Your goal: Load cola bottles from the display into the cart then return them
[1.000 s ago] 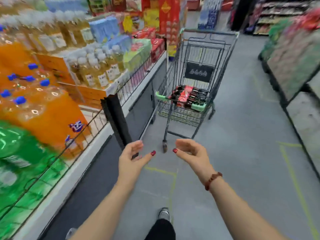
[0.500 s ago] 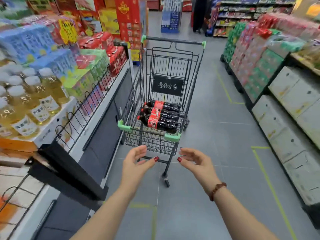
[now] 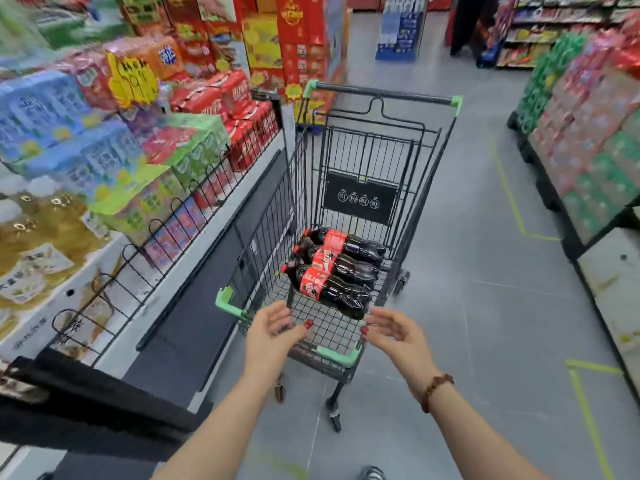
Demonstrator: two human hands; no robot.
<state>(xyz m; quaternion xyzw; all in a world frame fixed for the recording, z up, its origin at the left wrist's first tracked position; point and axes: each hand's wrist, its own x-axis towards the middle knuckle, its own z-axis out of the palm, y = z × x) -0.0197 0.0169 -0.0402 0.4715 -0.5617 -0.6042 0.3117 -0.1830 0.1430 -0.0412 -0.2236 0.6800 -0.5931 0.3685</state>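
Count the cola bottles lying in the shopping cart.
3, side by side on the floor of the cart: the far bottle, the middle bottle and the near bottle. Another could be hidden beneath them.

I am looking down a supermarket aisle with a grey tiled floor (image 3: 485,306) marked by yellow-green tape lines (image 3: 584,414). Along my left runs a long shelf (image 3: 166,289) with a pale grey edge and a low black wire fence (image 3: 162,237) at its front. It carries blue cartons (image 3: 45,105) and yellowish bottles (image 3: 38,230), all blurred. Behind them rise tall red and yellow gift boxes (image 3: 298,36). On the right I see stacked red and green shrink-wrapped packs (image 3: 595,133), with white cartons (image 3: 613,282) nearer me. Far down the aisle I make out a blue stand (image 3: 398,29) and stocked shelves (image 3: 554,29). The light is bright and even.
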